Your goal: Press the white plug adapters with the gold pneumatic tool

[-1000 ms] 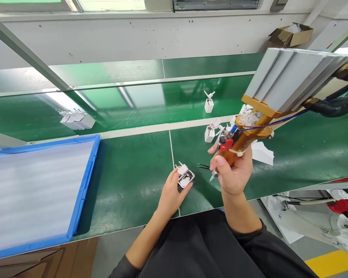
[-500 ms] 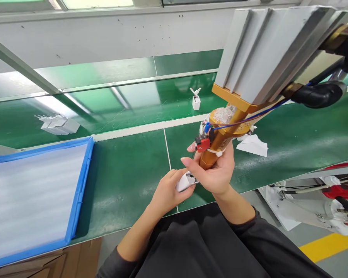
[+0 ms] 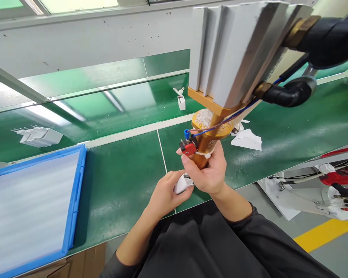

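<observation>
My left hand (image 3: 166, 194) is closed around a small white plastic housing (image 3: 181, 184), just above the front edge of the green table. Dark parts show at the housing's open end. My right hand (image 3: 208, 172) wraps the gold-coloured shaft of a pneumatic tool (image 3: 220, 58) with a finned silver body, which leans over the table. A red switch (image 3: 189, 148) with blue and brown wires is tied to the shaft near my fingers. Behind my right hand, the shaft's lower end is hidden, so I cannot tell whether it touches the housing.
To the left lies a blue tray (image 3: 74, 200) with a white liner. Behind it stand several white housings with prongs (image 3: 42, 137); another pronged housing (image 3: 181, 102) stands farther back. White paper (image 3: 247, 139) lies right of the tool. Black hose fittings (image 3: 295, 92) jut from the tool.
The view has shifted, and the tool's upper body appears farther left. My right hand has come slightly closer to my left. Both hands keep their holds.
</observation>
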Demonstrator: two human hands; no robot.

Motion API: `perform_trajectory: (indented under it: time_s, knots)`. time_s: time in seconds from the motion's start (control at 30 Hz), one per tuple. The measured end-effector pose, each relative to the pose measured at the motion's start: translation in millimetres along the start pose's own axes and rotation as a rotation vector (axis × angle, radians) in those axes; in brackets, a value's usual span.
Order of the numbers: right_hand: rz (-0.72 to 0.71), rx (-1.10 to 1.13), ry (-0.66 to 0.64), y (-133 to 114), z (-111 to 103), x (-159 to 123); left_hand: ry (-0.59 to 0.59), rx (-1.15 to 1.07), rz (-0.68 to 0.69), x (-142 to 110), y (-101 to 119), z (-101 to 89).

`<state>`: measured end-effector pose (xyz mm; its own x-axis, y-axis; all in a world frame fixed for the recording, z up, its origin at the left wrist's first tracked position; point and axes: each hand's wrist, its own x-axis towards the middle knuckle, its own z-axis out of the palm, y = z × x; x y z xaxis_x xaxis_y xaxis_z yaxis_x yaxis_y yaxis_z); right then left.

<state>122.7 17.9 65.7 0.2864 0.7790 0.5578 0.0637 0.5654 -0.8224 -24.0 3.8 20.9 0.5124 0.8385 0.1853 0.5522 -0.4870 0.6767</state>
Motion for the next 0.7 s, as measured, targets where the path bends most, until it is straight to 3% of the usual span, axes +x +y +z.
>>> perform_trajectory:
  time_s: [0.27,0.5,0.7]
  knots:
    - [0.048,0.009,-0.001,-5,0,-1,-0.009,0.006,-0.028,-5,-8,10.2]
    - [-0.018,-0.008,0.037,-7,6,3,0.020,-0.186,-0.157,-5,-5,42.6]
    - [-0.024,-0.042,0.062,-12,9,3,0.103,-0.265,-0.161,-1,3,65.3]
